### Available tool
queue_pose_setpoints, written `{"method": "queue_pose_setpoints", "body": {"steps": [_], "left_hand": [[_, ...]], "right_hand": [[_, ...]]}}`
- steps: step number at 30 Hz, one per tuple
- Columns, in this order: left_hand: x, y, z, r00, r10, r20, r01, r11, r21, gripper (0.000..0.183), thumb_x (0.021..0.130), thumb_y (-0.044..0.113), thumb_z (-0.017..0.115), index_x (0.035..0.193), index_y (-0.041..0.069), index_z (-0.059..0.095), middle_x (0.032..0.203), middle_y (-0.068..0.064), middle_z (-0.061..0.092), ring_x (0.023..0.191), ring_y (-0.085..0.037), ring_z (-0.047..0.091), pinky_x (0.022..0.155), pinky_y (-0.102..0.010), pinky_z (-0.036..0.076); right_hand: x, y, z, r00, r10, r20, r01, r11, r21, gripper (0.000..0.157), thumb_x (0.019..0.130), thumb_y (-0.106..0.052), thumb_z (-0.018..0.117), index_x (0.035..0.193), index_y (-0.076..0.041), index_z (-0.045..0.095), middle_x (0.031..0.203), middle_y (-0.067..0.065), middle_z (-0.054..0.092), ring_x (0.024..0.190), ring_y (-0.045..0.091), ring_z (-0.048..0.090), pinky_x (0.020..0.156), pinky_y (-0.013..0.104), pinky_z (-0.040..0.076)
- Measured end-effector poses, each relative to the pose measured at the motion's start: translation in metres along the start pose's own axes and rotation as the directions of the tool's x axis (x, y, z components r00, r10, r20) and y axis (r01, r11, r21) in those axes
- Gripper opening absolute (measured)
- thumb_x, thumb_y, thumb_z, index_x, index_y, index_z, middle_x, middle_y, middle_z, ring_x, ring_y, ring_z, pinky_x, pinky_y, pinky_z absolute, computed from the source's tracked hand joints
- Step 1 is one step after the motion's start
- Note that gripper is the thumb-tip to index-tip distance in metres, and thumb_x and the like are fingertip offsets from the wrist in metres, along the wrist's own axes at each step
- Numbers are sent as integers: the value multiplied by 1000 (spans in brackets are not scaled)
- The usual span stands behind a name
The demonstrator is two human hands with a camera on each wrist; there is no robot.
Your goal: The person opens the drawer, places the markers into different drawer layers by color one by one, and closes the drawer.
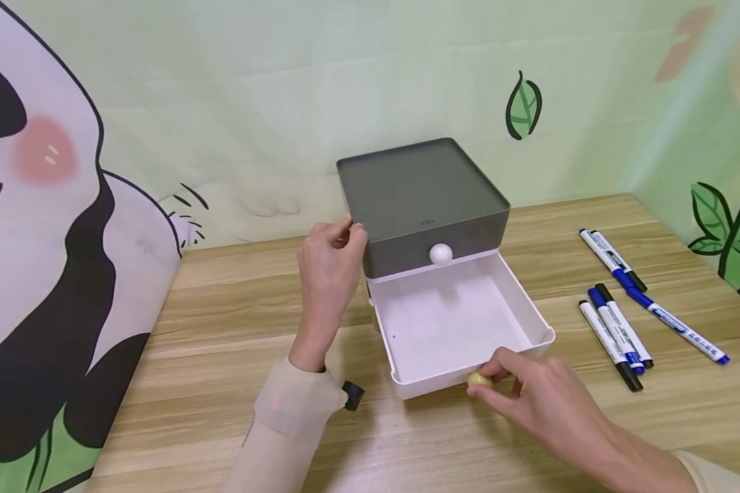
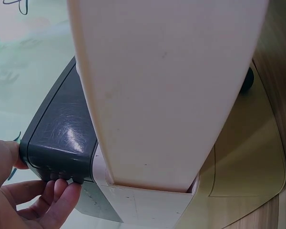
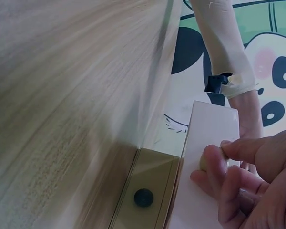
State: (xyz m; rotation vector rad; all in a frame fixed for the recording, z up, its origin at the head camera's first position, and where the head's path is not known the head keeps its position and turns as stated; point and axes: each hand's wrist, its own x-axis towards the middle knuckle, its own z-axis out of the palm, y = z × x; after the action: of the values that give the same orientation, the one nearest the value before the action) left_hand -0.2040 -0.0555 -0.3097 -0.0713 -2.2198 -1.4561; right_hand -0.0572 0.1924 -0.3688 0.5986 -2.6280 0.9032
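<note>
A small desktop drawer unit point(image 1: 422, 188) with a dark grey top stands on the table. Its white middle drawer point(image 1: 450, 322) is pulled far out and holds nothing. My right hand point(image 1: 549, 404) pinches that drawer's yellowish knob point(image 1: 479, 379) between thumb and fingers. At the unit's left side, my left hand point(image 1: 333, 263) grips the edge of the grey upper section point(image 2: 62, 129), its thumb at the rim and its fingertips against the side wall. The grey section's white knob point(image 1: 440, 254) faces front. Below sits an olive bottom drawer point(image 3: 155, 167) with a dark knob point(image 3: 144, 197), pushed in.
Several blue and black markers lie to the right of the unit, among them a blue-capped marker point(image 1: 678, 325) lying apart at an angle. The wooden table point(image 1: 222, 342) meets a wall point(image 1: 253, 103) printed with a panda and leaves behind the unit.
</note>
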Motion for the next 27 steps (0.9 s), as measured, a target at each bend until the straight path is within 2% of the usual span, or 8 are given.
{"method": "queue_pose_setpoints", "body": {"steps": [7,12,27], "left_hand": [[-1,-1,0,1000,9,11,-9,1000,-3,33,93,17,64,118,-1,77,92,-12,69,81,-24,69,74,-38,55],[0,-1,0,1000,12,5,-12,1000,4,33,93,17,64,118,-1,77,92,-12,69,81,-24,69,74,-38,55],[0,0,0,1000,6,-5,-6,1000,1,32,93,17,64,118,1,77,91,-12,69,82,-25,70,76,-39,56]], "right_hand": [[-7,-5,-3,999,27,46,-25,999,-42,23,79,-21,90,83,-29,69,78,-19,72,57,-10,47,48,17,41],[-12,-8,-5,993,81,89,-77,996,-45,22,80,-24,90,84,-30,69,79,-19,73,58,-10,49,49,19,41],[-13,-9,-8,988,114,100,-108,992,-60,22,81,-26,89,83,-32,68,77,-23,70,59,-10,49,51,19,41]]}}
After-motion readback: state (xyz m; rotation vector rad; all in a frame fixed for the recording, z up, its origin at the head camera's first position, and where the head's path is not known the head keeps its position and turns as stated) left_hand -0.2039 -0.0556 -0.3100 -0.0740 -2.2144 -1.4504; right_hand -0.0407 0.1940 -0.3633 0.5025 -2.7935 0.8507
